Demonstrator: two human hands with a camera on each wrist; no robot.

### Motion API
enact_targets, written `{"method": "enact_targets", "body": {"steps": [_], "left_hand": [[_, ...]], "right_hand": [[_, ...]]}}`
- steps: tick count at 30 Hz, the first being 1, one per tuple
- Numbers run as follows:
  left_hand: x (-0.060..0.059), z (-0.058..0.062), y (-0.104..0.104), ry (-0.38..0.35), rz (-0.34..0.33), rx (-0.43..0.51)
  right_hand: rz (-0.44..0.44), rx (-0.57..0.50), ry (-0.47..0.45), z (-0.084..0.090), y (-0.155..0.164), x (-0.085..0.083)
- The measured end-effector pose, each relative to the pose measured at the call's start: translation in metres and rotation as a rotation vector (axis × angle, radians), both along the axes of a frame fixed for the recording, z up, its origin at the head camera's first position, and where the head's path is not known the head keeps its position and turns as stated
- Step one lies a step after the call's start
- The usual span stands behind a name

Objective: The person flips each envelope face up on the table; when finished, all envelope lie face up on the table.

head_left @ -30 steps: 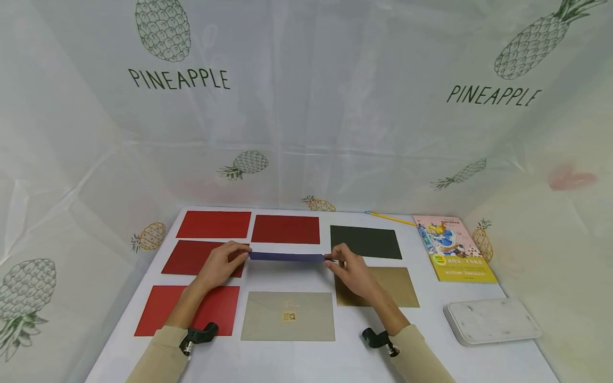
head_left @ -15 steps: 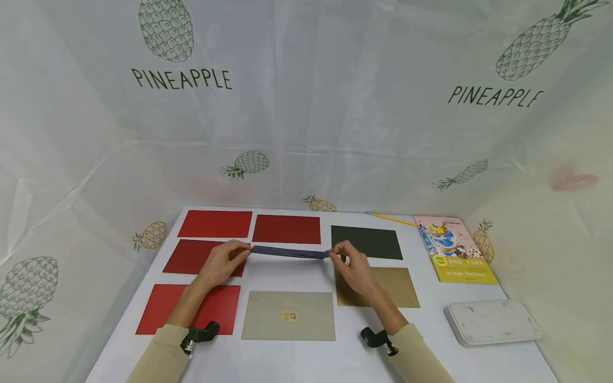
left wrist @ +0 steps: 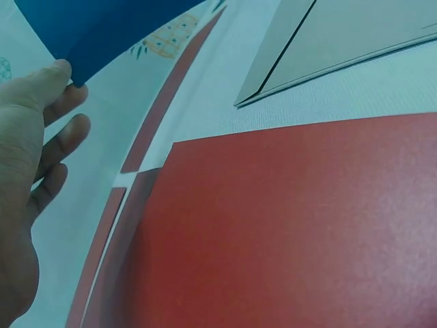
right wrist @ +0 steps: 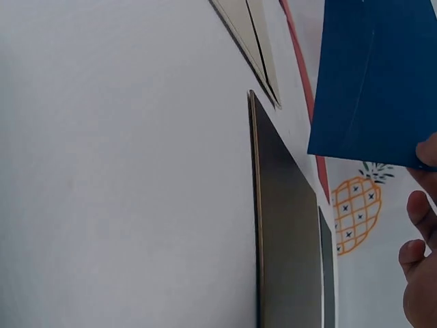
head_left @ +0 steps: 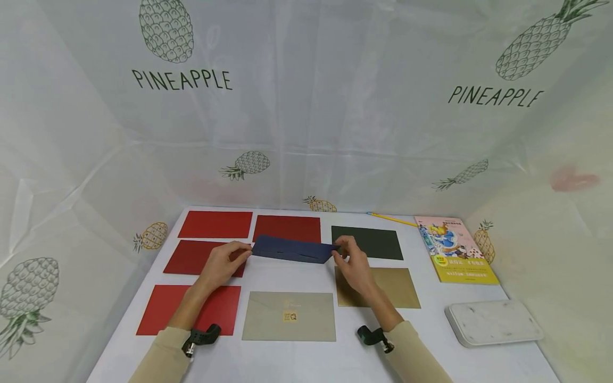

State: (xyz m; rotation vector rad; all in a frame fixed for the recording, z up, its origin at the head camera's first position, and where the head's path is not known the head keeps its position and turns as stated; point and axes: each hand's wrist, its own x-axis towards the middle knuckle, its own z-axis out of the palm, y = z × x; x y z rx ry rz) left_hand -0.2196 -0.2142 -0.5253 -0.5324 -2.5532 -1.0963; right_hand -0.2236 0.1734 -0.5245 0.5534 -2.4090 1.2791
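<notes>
A dark blue envelope (head_left: 293,249) is held up over the table between both hands, tilted with its near face showing. The left hand (head_left: 224,266) pinches its left end, thumb on the near face, as the left wrist view shows with the blue corner (left wrist: 102,31). At the other end the right hand (head_left: 353,267) pinches the right edge; in the right wrist view the thumb lies on the envelope (right wrist: 375,89) and the other fingers are curled below it. Beneath lie a grey envelope (head_left: 268,319) with a small gold print and a gold one (head_left: 392,287), both flat.
Several red envelopes (head_left: 215,224) lie flat on the left and back of the white table (head_left: 297,361). A dark green one (head_left: 369,243) is at back right. Farther right are a yellow pencil (head_left: 392,218), a picture book (head_left: 455,250) and a white case (head_left: 493,322).
The blue envelope has turned from nearly edge-on to tilted, so more of its face shows. Both hands keep their hold on its ends, and the right has shifted slightly right.
</notes>
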Motion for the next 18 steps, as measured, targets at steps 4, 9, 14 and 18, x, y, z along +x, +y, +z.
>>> {"method": "enact_targets", "body": {"steps": [4, 9, 14, 18], "left_hand": [[0.0017, 0.0016, 0.0017, 0.025, 0.003, -0.01], [0.0034, 0.0022, 0.003, 0.046, 0.016, -0.036], [0.0051, -0.0008, 0.002, 0.031, 0.037, -0.06], [0.0053, -0.0027, 0.0005, 0.027, 0.025, -0.055]], "right_hand": [[-0.03, -0.01, -0.01, 0.0, -0.0025, -0.0013], [-0.055, 0.026, -0.018, 0.0002, -0.0047, -0.0029], [-0.052, 0.099, -0.064, -0.0014, -0.0059, -0.0023], [-0.043, 0.177, -0.102, -0.0026, -0.007, -0.0019]]}}
